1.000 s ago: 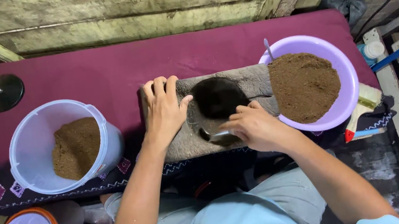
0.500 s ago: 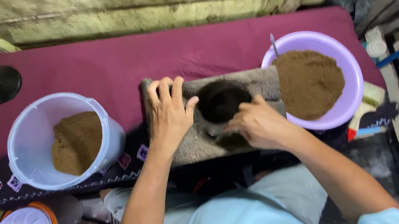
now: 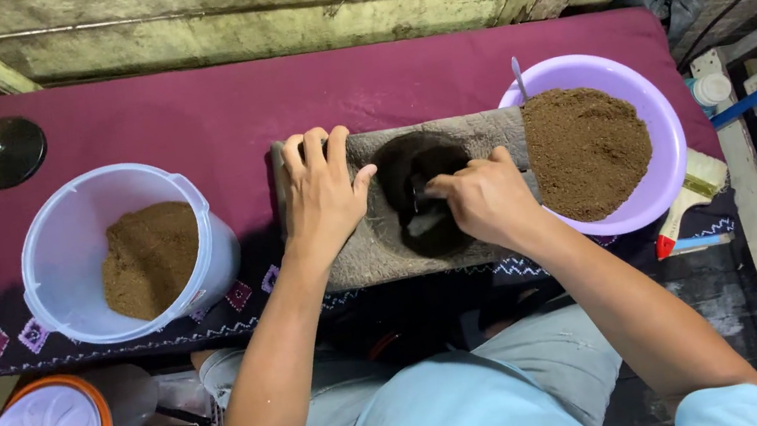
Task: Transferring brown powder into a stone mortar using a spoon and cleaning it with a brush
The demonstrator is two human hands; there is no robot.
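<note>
Rough plank walls stood behind a counter under maroon cloth. At its front-middle edge, the left hand pressed flat and open on a stone block, steadying it. The right hand had its grip closed on a small scoop in the block's dark hollow, seemingly working it; lifting cleanly would need a level wrist.

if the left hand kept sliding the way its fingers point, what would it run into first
Past the far edge of the grey stone block, the left hand would meet only bare maroon cloth, then probably the wooden wall.
</note>
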